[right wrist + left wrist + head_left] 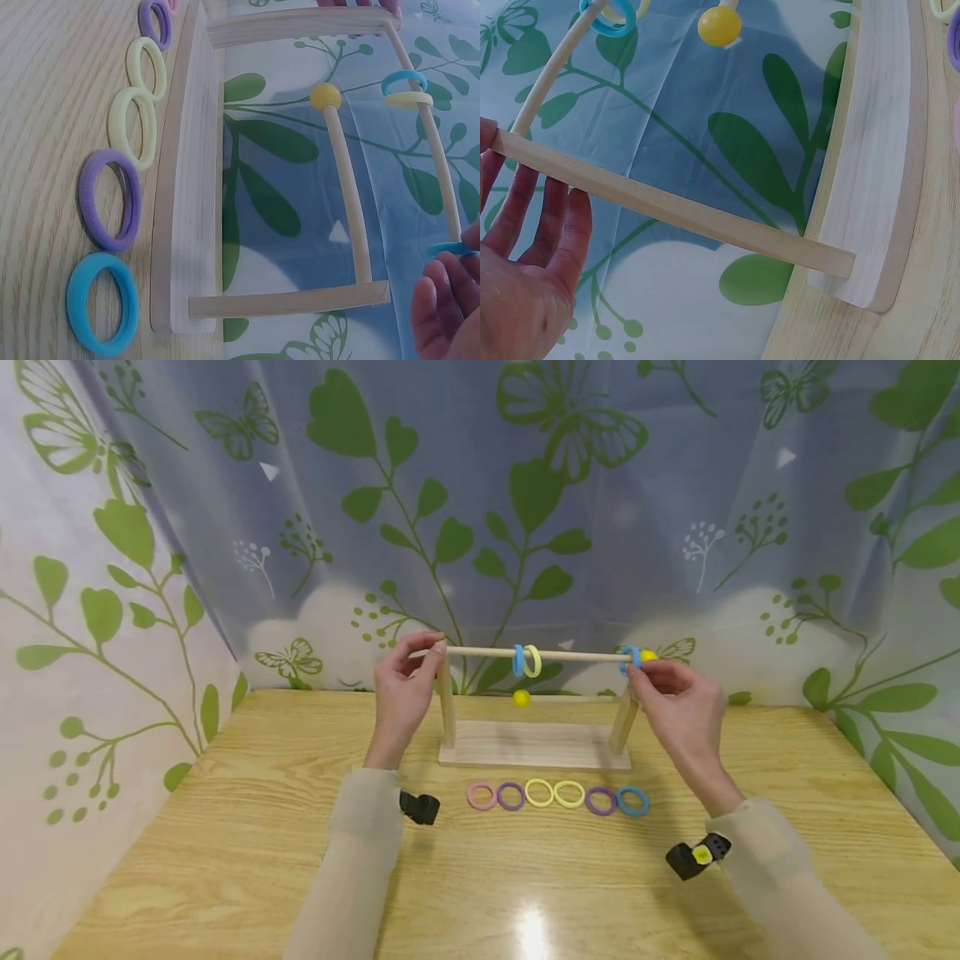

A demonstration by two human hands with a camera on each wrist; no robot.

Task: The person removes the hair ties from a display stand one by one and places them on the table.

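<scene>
A wooden stand [534,755] has two uprights, each bearing a horizontal rod. At the top of its left upright [682,202], my left hand [405,689] grips the wood between thumb and fingers. My right hand [686,697] pinches a blue hair tie [448,249] at the right end of the upper rod [577,656], beside a yellow ball [649,656]. A second blue hair tie [518,661] and a pale yellow hair tie [532,662] hang side by side near that rod's middle. The lower rod [350,195] ends in another yellow ball [326,97] and carries no hair tie.
In front of the stand, several hair ties lie in a row on the wooden table [300,827], from a pink one [482,796] at left to a blue one [632,802] at right. A patterned curtain [465,510] hangs close behind the stand.
</scene>
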